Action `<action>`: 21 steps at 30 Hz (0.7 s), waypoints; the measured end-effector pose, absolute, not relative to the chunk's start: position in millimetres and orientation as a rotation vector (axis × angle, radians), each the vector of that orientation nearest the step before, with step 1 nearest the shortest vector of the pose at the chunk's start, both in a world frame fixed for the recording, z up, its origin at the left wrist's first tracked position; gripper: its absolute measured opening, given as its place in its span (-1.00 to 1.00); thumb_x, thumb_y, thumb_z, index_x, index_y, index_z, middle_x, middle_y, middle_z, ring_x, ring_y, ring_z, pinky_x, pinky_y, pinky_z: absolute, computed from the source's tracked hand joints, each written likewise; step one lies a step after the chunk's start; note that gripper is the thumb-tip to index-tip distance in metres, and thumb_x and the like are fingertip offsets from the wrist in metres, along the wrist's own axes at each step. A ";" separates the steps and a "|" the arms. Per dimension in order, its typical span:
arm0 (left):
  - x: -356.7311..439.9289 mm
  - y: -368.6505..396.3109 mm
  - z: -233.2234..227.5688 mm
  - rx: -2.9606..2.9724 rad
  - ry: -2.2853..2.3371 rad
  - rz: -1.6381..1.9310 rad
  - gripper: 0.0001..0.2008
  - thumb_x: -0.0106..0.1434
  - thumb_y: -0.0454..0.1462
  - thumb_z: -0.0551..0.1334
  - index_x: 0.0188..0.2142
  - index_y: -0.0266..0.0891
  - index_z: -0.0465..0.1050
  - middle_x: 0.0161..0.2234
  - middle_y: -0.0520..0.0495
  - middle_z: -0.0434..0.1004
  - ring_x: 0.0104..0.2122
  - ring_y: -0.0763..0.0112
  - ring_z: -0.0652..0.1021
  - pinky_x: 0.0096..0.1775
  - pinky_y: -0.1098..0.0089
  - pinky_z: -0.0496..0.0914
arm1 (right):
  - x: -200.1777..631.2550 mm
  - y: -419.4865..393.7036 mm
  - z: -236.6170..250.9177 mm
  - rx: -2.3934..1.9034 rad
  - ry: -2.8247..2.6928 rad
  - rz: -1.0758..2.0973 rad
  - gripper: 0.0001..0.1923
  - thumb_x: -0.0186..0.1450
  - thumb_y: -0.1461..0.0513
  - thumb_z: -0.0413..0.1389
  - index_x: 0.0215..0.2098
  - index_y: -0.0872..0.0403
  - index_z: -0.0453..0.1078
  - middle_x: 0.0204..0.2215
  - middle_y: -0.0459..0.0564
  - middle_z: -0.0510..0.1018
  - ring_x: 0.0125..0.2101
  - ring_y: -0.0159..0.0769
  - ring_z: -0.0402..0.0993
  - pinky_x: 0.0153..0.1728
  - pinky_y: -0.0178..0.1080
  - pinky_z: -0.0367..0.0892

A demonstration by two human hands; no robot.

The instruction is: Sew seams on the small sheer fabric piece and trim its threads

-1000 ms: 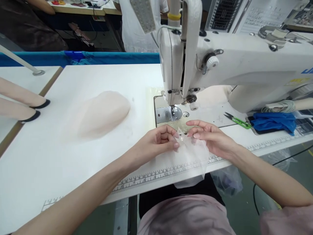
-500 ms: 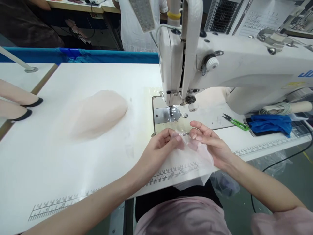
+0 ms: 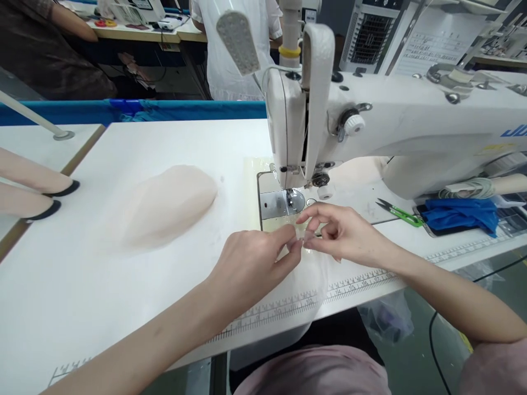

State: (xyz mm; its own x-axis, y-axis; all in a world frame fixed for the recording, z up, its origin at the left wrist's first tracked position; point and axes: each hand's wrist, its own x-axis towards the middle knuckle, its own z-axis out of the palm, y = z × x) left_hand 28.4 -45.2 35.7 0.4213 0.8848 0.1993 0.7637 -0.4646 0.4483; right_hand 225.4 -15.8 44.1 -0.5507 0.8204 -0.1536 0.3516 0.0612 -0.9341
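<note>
As a person in a pink top sits at a white worktop (image 3: 123, 307), the left hand (image 3: 251, 263) and the right hand (image 3: 348, 233) meet just in front of a sewing machine (image 3: 411, 118), fingertips nearly touching. Both hands are drawn narrow, thumb against fingers, pinching the upper edge of a sheer white fabric (image 3: 310, 280) between them. The fabric lies below the hands, over the printed ruler (image 3: 354, 282) along the near edge of the worktop, and drapes down toward the person's lap. Its exact outline is hard to tell against the white surface.

Beyond the fingertips sits the machine's metal needle plate (image 3: 274, 206), under the needle. To the left, a pale beige piece of fabric (image 3: 177, 203) rests flat on the worktop. To the right lie green-handled snips (image 3: 401, 214), blades pointing toward the machine, and near them a crumpled blue cloth (image 3: 463, 215) on a dark flat object (image 3: 436, 229). Across a blue fabric strip (image 3: 185, 111), a co-worker in white (image 3: 234, 60) stands near another table.
</note>
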 end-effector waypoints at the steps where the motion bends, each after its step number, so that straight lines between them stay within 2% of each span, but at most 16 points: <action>1: 26.9 -43.4 33.9 2.458 1.432 0.604 -0.71 0.28 -0.21 0.05 -0.57 -0.19 0.22 -0.75 0.17 0.01 -0.71 0.54 0.03 -0.59 0.45 -0.07 | 223.5 -10.1 44.4 -1.166 -1.938 1.535 -0.73 0.21 0.28 0.17 -0.11 0.01 0.36 -0.34 -0.18 0.49 -0.72 -0.62 0.23 -0.73 -0.44 0.19; 3: 22.6 -38.8 29.8 2.552 1.451 0.605 -0.68 0.32 -0.15 0.05 -0.53 -0.19 0.32 -0.77 0.15 0.09 -0.74 0.53 0.11 -0.60 0.45 -0.07 | 221.4 1.5 44.5 -1.162 -1.965 1.620 -0.80 0.19 0.30 0.17 -0.19 0.05 0.36 -0.45 -0.20 0.47 -0.71 -0.57 0.33 -0.70 -0.42 0.27; 7: 15.2 -29.7 18.8 2.625 1.533 0.684 -0.69 0.35 -0.13 0.07 -0.40 -0.17 0.48 -0.77 0.12 0.20 -0.74 0.51 0.23 -0.59 0.47 -0.01 | 220.1 16.6 38.9 -1.151 -2.001 1.666 -0.85 0.21 0.25 0.19 -0.26 0.09 0.34 -0.59 -0.22 0.42 -0.58 -0.42 0.49 -0.48 -0.32 0.45; 11: 14.0 -25.0 5.6 2.597 1.534 0.832 -0.74 0.36 -0.17 0.09 -0.35 -0.18 0.50 -0.76 0.13 0.29 -0.73 0.52 0.28 -0.59 0.48 0.05 | 218.4 16.8 24.2 -1.102 -2.051 1.397 -0.83 0.24 0.23 0.15 -0.20 0.07 0.32 -0.56 -0.21 0.44 -0.59 -0.41 0.47 -0.50 -0.30 0.40; 15: 13.7 -24.7 -2.8 2.526 1.508 0.844 -0.80 0.35 -0.21 0.12 -0.33 -0.20 0.47 -0.71 0.13 0.39 -0.70 0.51 0.36 -0.58 0.49 0.12 | 220.0 12.1 10.8 -1.020 -2.122 1.115 -0.91 0.28 0.21 0.12 -0.26 0.06 0.33 -0.57 -0.19 0.44 -0.58 -0.43 0.43 -0.51 -0.33 0.35; 21: 13.0 -26.7 -5.2 2.462 1.495 0.772 -0.80 0.36 -0.23 0.07 -0.32 -0.19 0.43 -0.66 0.11 0.46 -0.68 0.50 0.41 -0.57 0.49 0.16 | 224.7 9.6 3.5 -0.824 -2.271 0.942 -0.89 0.32 0.26 0.07 -0.16 0.03 0.30 -0.56 -0.20 0.44 -0.57 -0.47 0.38 -0.52 -0.40 0.31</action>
State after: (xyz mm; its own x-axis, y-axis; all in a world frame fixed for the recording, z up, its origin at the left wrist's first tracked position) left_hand 13.0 -26.7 -5.2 0.3674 0.8637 0.3450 0.7812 -0.4879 0.3895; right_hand 224.7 9.6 3.5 -0.6659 0.7055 0.2426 0.3265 0.5680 -0.7555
